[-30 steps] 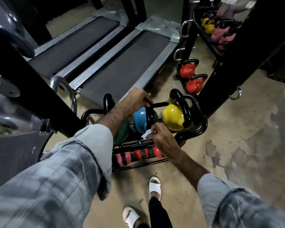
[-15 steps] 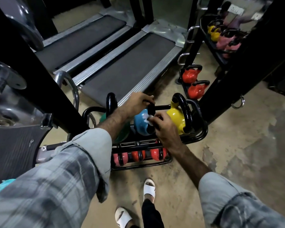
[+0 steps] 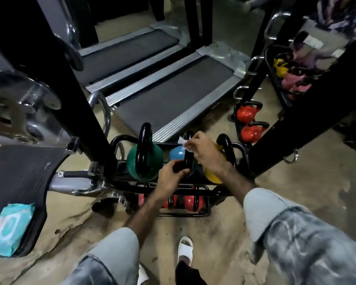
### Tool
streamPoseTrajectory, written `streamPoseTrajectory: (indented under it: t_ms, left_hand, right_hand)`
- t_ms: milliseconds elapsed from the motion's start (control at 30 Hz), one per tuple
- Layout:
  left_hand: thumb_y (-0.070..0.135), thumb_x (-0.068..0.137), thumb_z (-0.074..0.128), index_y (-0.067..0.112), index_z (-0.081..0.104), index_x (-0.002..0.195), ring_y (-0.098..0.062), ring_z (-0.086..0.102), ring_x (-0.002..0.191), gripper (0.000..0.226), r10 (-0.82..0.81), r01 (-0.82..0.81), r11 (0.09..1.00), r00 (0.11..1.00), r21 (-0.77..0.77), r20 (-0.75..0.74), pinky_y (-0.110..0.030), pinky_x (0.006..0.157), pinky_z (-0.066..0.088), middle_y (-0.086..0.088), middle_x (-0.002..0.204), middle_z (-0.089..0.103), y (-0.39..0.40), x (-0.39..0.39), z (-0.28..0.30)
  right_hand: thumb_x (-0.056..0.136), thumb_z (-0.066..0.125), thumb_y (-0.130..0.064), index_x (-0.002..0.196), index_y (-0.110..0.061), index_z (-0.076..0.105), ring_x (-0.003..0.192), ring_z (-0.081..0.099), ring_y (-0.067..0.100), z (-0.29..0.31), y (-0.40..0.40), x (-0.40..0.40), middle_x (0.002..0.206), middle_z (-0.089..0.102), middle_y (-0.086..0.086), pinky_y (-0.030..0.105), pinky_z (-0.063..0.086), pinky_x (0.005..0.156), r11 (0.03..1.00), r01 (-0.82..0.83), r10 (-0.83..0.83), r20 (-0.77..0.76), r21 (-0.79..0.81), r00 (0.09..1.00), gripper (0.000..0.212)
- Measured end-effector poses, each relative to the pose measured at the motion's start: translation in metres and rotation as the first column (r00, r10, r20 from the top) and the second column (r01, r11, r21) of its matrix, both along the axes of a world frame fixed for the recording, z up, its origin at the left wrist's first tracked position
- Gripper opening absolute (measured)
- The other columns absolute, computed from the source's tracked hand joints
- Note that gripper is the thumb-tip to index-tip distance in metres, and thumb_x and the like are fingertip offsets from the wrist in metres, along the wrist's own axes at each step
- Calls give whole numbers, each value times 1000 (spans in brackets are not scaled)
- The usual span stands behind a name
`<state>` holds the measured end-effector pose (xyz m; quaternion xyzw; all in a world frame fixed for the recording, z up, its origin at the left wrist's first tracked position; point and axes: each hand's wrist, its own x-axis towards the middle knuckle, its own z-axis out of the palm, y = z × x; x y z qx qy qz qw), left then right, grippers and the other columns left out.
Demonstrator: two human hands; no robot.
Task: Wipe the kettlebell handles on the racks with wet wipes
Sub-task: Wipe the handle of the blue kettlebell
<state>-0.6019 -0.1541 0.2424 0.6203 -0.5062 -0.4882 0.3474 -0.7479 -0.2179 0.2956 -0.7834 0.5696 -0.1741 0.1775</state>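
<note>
A: Hands first, head view, please. What has changed?

B: Half a second ago the left hand (image 3: 170, 175) lay over the top of the blue kettlebell's handle (image 3: 187, 161) and the right hand (image 3: 201, 150) worked the wipe (image 3: 183, 143) low on it. Now they have traded places. The left hand grasps the near, lower part of the black handle, fingers curled round it. The right hand has risen to the far top of the handle and pinches the white wipe against it.

A: What does that mean for the job?

B: By my reading, the wipe has travelled up the handle, so this one is nearly done. The left hand seems only to steady the bell.

A: Where does the blue kettlebell (image 3: 178, 156) sit?

B: On the top shelf of a low black rack (image 3: 239, 150), between a green kettlebell (image 3: 152, 161) on the left and a yellow kettlebell (image 3: 213, 176) on the right. All three handles stand upright.

A: What else do the racks hold?

B: The lower shelf holds small red kettlebells (image 3: 190, 203), partly hidden by the arms. A second rack (image 3: 236, 124) further right holds two more red ones, stacked one above the other. Whether any of these have been wiped, I cannot tell.

A: Where are spare wipes?

B: A teal wipes pack (image 3: 8, 227) lies at the far left, on a dark mat (image 3: 19, 171), well apart from the rack.
</note>
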Motion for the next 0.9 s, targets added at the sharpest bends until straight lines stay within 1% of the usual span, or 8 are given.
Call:
streamPoseTrajectory:
  t_ms: [67, 133, 233, 333, 500, 633, 733, 900]
  left_hand:
    - [28, 77, 78, 14, 69, 109, -11, 67, 94, 36, 28, -28, 1000, 998, -4, 59, -29, 87, 53, -1, 99, 73, -3, -2, 4]
    - [35, 76, 78, 16, 72, 105, -12, 68, 90, 34, 26, -28, 1000, 992, 9, 120, -30, 82, 54, -2, 93, 74, -7, -2, 6]
    - [37, 74, 80, 15, 73, 103, -9, 68, 91, 37, 45, -51, 998, 986, 35, 161, -25, 85, 53, 0, 94, 75, -13, -4, 12]
    - [36, 72, 82, 15, 74, 96, -9, 68, 87, 33, 44, -53, 998, 977, 37, 206, -27, 84, 55, -1, 91, 75, -15, -6, 16]
    - [42, 70, 79, 20, 76, 92, -8, 69, 82, 31, 41, -50, 998, 955, 25, 294, -30, 74, 55, -1, 81, 75, -13, -7, 18]
    - [39, 71, 80, 18, 77, 90, -3, 68, 73, 28, 52, -67, 996, 966, 52, 252, -25, 68, 55, 4, 77, 75, -11, -9, 22]
    - [37, 72, 82, 15, 76, 89, -5, 69, 72, 28, 50, -64, 996, 973, 54, 223, -27, 70, 57, 2, 79, 75, -11, -9, 24]
    - [46, 66, 78, 18, 76, 87, -6, 69, 73, 35, 34, -47, 998, 975, 51, 221, -39, 71, 59, -3, 76, 74, -11, -5, 17]
  right_hand:
    - [86, 67, -5, 99, -14, 75, 86, 63, 18, 0, 9, -2, 98, 53, 6, 22, 50, 75, 990, -130, 135, -81, 57, 988, 18]
    - [86, 69, -10, 100, -15, 75, 85, 60, 19, 1, 16, -3, 97, 52, 6, 28, 51, 74, 965, -241, 256, -157, 106, 954, 16]
    - [89, 66, -13, 110, -9, 71, 77, 52, 14, 8, -12, -8, 90, 48, 2, 27, 45, 67, 976, -201, 210, -124, 78, 970, 22]
    - [90, 67, -21, 105, -18, 75, 89, 58, 26, 10, -41, -11, 97, 50, 9, 31, 45, 74, 983, -185, 185, -203, 18, 962, 17]
    - [91, 62, -18, 114, -17, 71, 106, 55, 30, 12, -15, 3, 115, 51, 12, 36, 47, 84, 894, -421, 445, -409, 154, 797, 24]
    - [94, 56, -15, 113, -12, 71, 108, 57, 34, 21, -42, 9, 115, 53, 15, 38, 49, 86, 905, -416, 402, -493, 86, 772, 25]
    - [92, 56, -20, 105, -4, 71, 103, 60, 38, 27, -73, 7, 104, 60, 20, 37, 48, 84, 910, -406, 388, -527, 86, 756, 25]
    - [91, 52, -25, 99, -4, 71, 99, 58, 34, 21, -56, 25, 101, 66, 17, 41, 48, 82, 732, -571, 657, -607, 371, 448, 30]
